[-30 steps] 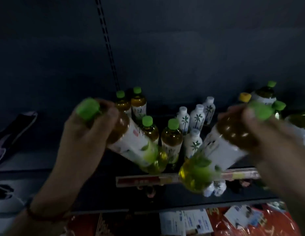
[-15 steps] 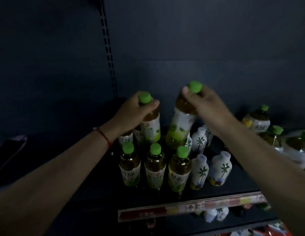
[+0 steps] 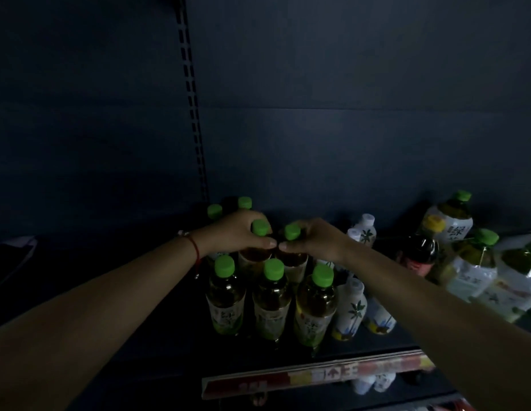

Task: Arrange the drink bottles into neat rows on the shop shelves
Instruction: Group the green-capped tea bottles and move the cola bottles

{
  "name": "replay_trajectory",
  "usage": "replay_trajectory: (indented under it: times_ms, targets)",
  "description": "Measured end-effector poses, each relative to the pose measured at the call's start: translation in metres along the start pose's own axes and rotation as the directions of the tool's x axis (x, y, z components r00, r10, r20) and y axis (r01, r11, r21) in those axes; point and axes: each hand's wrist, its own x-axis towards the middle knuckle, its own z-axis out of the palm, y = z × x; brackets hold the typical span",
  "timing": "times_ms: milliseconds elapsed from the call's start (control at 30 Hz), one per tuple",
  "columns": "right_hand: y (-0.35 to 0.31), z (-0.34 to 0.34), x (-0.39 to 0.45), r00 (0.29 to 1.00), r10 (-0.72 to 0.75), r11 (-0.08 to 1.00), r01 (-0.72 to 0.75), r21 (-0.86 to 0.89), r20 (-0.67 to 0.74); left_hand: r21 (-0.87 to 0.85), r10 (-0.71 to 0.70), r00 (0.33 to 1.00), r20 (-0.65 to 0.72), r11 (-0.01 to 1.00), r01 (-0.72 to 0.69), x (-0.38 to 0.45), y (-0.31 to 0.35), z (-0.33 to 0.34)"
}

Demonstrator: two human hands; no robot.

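While both our arms reach in from the lower corners of the frame, each hand grips the neck of one tea bottle near the centre. Our left hand (image 3: pixel 237 232) curls round the left bottle (image 3: pixel 256 250), and our right hand (image 3: pixel 314 240) curls round the right bottle (image 3: pixel 291 258); the two stand side by side, upright, their shoulders nearly touching, in the second row of the dark shelf (image 3: pixel 157 330). Our thumbs almost meet between them.

We count seven green-capped tea bottles in this cluster: three in the front row (image 3: pixel 271 304) just below our hands, the two we hold, and two more caps (image 3: pixel 228 207) showing behind our left hand. Each has a bright green screw cap, amber-brown tea in clear plastic, and a white label with green leaves low on the body.

To the right of them we count four small white bottles (image 3: pixel 350 312) printed with palm trees, two near the front and two further back. At the right edge of the frame lies a loose jumble of larger bottles (image 3: pixel 465 262), some green-capped, one yellow-capped, too dim to count. A red and white price strip (image 3: pixel 311 375) runs along the shelf's front edge, lower centre. A red string bracelet (image 3: pixel 195 249) circles our left wrist.
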Motion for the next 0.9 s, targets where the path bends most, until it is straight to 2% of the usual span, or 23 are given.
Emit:
replay_trajectory:
  times_ms: [167,333,467,567,633,700,767,833,900]
  targets:
    - [0.009,-0.004,0.003,1.0,0.004,1.0,-0.004,0.015,-0.016,-0.047,-0.019,0.998,-0.06,0.999,0.016,0.003,-0.011,0.005]
    - [0.008,-0.003,-0.007,0.999,-0.034,0.997,0.032,-0.07,-0.026,0.151,0.003,0.999,-0.045,0.989,0.003,0.007,-0.006,-0.001]
    - [0.01,-0.018,-0.031,0.992,-0.087,0.983,0.071,-0.167,-0.089,0.205,0.07,0.981,-0.18,0.978,-0.032,-0.006,0.043,-0.007]
    - [0.018,-0.047,-0.06,0.963,-0.191,0.935,0.119,-0.335,-0.191,0.346,0.19,0.957,-0.22,0.932,-0.106,-0.031,0.101,0.01]
    - [0.028,-0.073,-0.081,0.919,-0.285,0.878,0.136,-0.459,-0.272,0.427,0.341,0.919,-0.2,0.874,-0.231,-0.042,0.136,0.037]
    - [0.043,-0.104,-0.101,0.868,-0.354,0.836,0.126,-0.534,-0.349,0.487,0.427,0.889,-0.163,0.819,-0.304,-0.039,0.163,0.071]
    - [0.06,-0.136,-0.124,0.81,-0.378,0.82,0.069,-0.568,-0.448,0.481,0.38,0.918,-0.117,0.83,-0.282,-0.023,0.185,0.109]
    - [0.084,-0.168,-0.146,0.755,-0.357,0.822,-0.026,-0.57,-0.55,0.401,0.256,0.963,-0.083,0.893,-0.203,0.001,0.206,0.144]
    - [0.117,-0.196,-0.164,0.74,-0.283,0.816,-0.149,-0.559,-0.611,0.273,0.108,0.99,-0.088,0.959,-0.08,0.035,0.219,0.176]
